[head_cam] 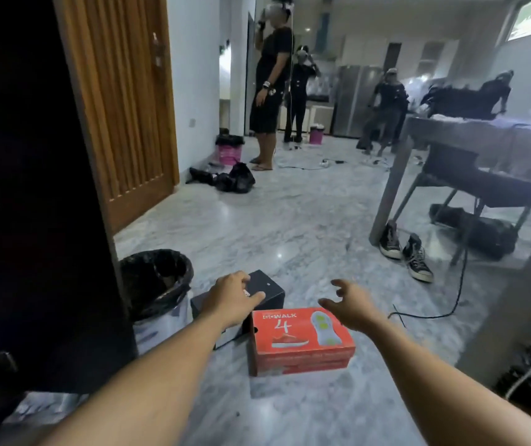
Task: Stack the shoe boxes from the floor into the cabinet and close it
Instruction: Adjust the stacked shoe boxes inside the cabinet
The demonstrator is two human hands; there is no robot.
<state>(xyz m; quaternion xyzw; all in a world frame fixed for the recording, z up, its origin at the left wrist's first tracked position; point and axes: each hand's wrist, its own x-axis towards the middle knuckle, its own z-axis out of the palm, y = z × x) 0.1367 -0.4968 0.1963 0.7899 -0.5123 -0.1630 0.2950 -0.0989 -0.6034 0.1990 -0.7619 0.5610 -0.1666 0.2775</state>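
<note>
An orange shoe box point(302, 341) with a shoe picture and a "4" on its lid lies on the marble floor in front of me. Behind it to the left sits a black shoe box point(265, 286). My left hand point(230, 299) reaches out over the black box, fingers loosely apart, holding nothing. My right hand point(349, 304) hovers above the orange box's far right corner, fingers spread and empty. A dark cabinet door point(32, 188) fills the left side of the view.
A bin with a black liner point(156, 281) stands beside the cabinet door. A pair of dark sneakers point(405, 252) lies by a grey table leg point(389, 188). A black cable point(434, 307) runs across the floor on the right. Several people stand far back.
</note>
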